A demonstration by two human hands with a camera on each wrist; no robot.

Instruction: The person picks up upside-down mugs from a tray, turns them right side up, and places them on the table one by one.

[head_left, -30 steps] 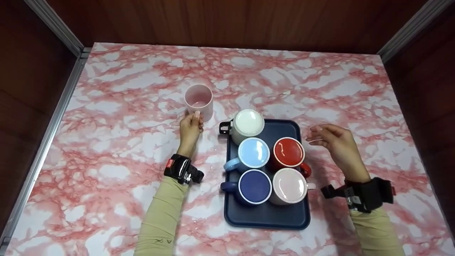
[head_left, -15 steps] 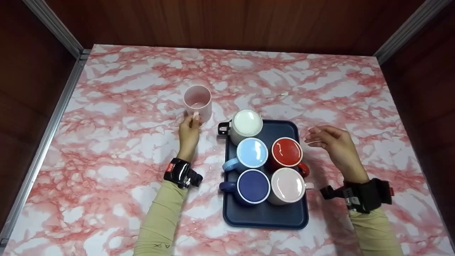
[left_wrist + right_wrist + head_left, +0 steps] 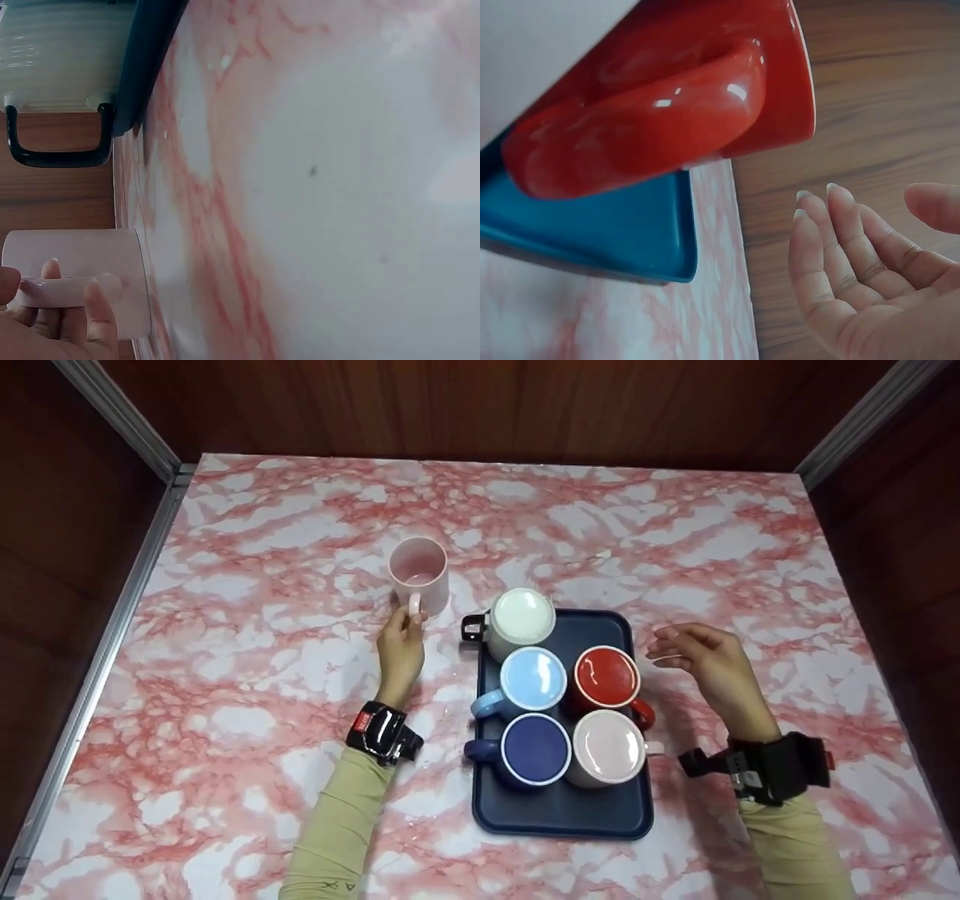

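A pale pink mug (image 3: pixel 418 566) stands upright on the marble tabletop, left of the tray. My left hand (image 3: pixel 409 619) reaches up to it from below. In the left wrist view, my left hand's (image 3: pixel 67 300) thumb and fingers pinch the handle of the pink mug (image 3: pixel 82 251). My right hand (image 3: pixel 664 649) hovers just right of the navy tray (image 3: pixel 600 810), fingers relaxed and holding nothing. In the right wrist view its open palm (image 3: pixel 870 225) lies beside the red mug (image 3: pixel 705 82).
The tray holds several mugs: white with a black handle (image 3: pixel 521 615), light blue (image 3: pixel 532 679), red (image 3: pixel 607 679), dark blue (image 3: pixel 534 750) and a pale one (image 3: pixel 609 748). Wooden walls and metal rails (image 3: pixel 112 607) border the table.
My left wrist has drawn back slightly toward me while the fingers stay at the handle. The pink mug and my right hand have barely moved.
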